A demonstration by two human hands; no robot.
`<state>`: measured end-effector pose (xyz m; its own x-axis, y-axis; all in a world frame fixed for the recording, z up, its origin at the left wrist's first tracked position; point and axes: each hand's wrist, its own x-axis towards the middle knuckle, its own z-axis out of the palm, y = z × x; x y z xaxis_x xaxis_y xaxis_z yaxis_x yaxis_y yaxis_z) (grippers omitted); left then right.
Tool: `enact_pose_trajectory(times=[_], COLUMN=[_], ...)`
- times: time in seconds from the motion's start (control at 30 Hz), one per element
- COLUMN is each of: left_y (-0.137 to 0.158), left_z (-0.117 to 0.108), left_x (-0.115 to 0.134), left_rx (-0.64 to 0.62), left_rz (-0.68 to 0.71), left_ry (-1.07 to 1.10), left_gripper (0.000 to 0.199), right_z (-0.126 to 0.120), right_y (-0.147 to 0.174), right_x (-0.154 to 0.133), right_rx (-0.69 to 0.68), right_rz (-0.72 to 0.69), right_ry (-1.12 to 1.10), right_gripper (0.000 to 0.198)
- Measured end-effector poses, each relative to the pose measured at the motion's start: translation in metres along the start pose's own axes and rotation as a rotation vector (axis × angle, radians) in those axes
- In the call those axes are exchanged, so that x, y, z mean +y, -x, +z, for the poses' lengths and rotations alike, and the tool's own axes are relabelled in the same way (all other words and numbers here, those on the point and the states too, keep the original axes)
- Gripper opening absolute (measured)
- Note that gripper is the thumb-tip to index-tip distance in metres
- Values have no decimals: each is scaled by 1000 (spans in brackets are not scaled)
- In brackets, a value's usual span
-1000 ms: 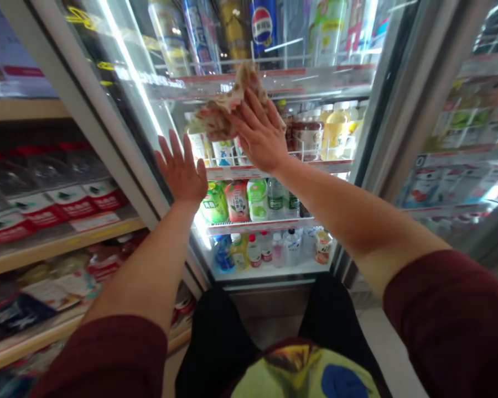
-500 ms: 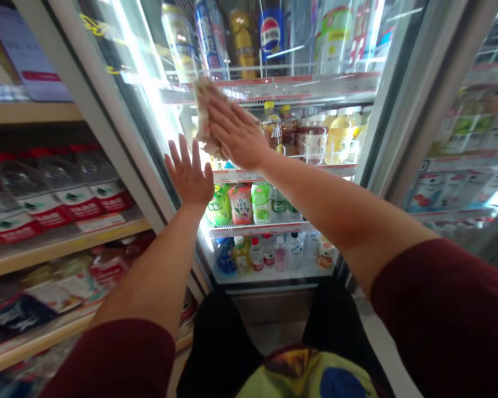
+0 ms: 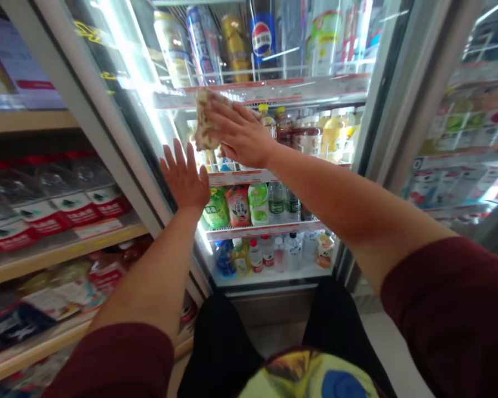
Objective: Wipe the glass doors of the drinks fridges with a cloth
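My right hand (image 3: 245, 134) presses a crumpled beige-and-brown cloth (image 3: 205, 128) against the glass door of a lit drinks fridge. Its fingers lie stretched over the cloth, level with the upper shelf edge. Lower and to the left, my left hand (image 3: 186, 179) is spread flat on the same door near the left side of its frame (image 3: 102, 124), holding nothing. Through the glass, bottles partly hidden by my right hand and arm stand on the middle shelf.
Tall cans and a cola bottle (image 3: 262, 38) stand on the top fridge shelf. Green and red drink packs (image 3: 237, 205) and small bottles (image 3: 255, 255) fill lower shelves. A wooden rack with red-capped water bottles (image 3: 72, 188) adjoins on the left; another glazed cooler stands right.
My right hand and the cloth have shifted slightly downward on the glass, the fingers still flat. My left hand stays spread in about the same spot. The view has moved a little.
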<state>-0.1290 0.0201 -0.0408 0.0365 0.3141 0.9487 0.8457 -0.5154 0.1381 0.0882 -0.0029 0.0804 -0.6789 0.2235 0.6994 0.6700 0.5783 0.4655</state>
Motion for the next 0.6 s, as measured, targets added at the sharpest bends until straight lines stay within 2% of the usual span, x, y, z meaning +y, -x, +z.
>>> enact_pose_trajectory(times=[0.13, 0.27, 0.37, 0.5, 0.6], left_y=[0, 0, 0, 0, 0], left_z=[2, 4, 3, 2, 3], left_x=[-5, -7, -5, -4, -5], left_rx=[-3, -1, -8, -16, -19], left_rz=[16, 18, 13, -8, -9], left_ry=[-57, -60, -50, -53, -38], left_gripper=[76, 73, 72, 71, 71], right_z=[8, 17, 24, 26, 14], right_y=[7, 17, 35, 50, 41], right_x=[3, 5, -4, -12, -11], right_rx=[24, 57, 62, 10, -79], right_rz=[-55, -56, -15, -17, -29], right_ry=[-41, -43, -29, -14, 2], right_gripper=[65, 44, 41, 42, 49])
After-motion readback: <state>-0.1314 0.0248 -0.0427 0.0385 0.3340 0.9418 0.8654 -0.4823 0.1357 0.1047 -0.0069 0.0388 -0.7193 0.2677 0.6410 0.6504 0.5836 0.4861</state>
